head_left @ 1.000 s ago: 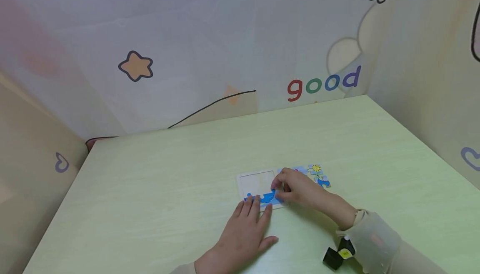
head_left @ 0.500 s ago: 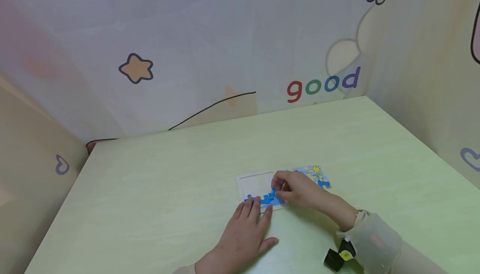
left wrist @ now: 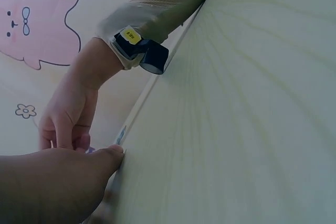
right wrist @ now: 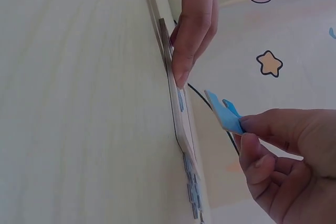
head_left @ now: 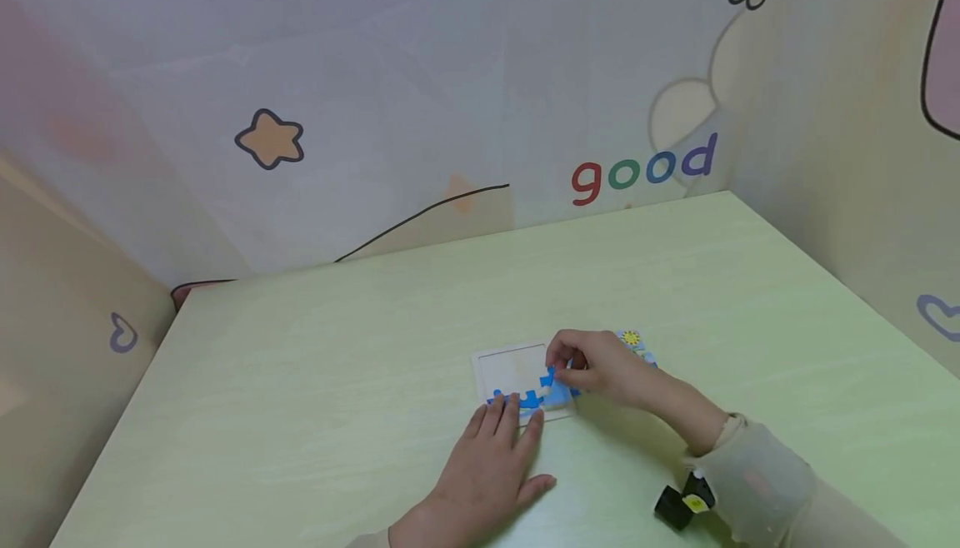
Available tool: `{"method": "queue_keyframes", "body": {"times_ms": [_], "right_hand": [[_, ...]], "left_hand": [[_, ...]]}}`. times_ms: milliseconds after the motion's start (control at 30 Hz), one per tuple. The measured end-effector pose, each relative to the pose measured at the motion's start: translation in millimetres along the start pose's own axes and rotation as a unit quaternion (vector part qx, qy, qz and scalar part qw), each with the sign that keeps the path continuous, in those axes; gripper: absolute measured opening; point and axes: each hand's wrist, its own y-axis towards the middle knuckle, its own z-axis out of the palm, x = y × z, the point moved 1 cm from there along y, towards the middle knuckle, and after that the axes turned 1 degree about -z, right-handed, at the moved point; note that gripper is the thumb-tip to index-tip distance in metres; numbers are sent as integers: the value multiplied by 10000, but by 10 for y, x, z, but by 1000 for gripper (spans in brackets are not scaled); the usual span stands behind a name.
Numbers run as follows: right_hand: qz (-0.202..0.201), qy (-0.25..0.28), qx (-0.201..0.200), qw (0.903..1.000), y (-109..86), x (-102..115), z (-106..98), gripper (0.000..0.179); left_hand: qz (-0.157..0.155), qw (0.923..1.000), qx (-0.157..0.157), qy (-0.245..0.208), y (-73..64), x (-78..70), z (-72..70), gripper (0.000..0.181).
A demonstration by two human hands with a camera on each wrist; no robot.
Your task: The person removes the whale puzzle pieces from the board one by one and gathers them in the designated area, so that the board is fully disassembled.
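A small white puzzle tray (head_left: 476,369) lies on the table, with blue puzzle pieces (head_left: 530,400) along its near side. Straight fingers of my left hand (head_left: 480,473) rest on the tray's near edge and the pieces there, thumb spread to the side. Over the tray's right part, my right hand (head_left: 611,369) pinches a blue puzzle piece (right wrist: 224,115) between thumb and index finger. In the right wrist view that piece is raised off the tray and tilted. The right hand hides the tray's far right corner in the head view.
Loose puzzle pieces, one with a yellow sun (head_left: 631,338), lie right of the tray, partly behind the right hand. A black wrist camera (head_left: 675,506) hangs from the right sleeve close to the table (head_left: 337,381). Printed cloth walls (head_left: 390,98) stand round the table.
My right hand has lifted the blue puzzle piece up and slightly right from the row in the tray, now covering more of the loose pieces. The left hand has stayed in place.
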Motion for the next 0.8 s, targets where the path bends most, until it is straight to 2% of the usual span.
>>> {"method": "queue_keyframes", "body": {"times_ms": [467,800], "right_hand": [[116,-249,-65,9996,-76,43,-292,9],[359,-397,145,9985,-143,34,-441,9]], "left_hand": [[-52,9996,274,-104,9,21,-21,68],[-102,9988,398,-257,3,8,-31,68]]}}
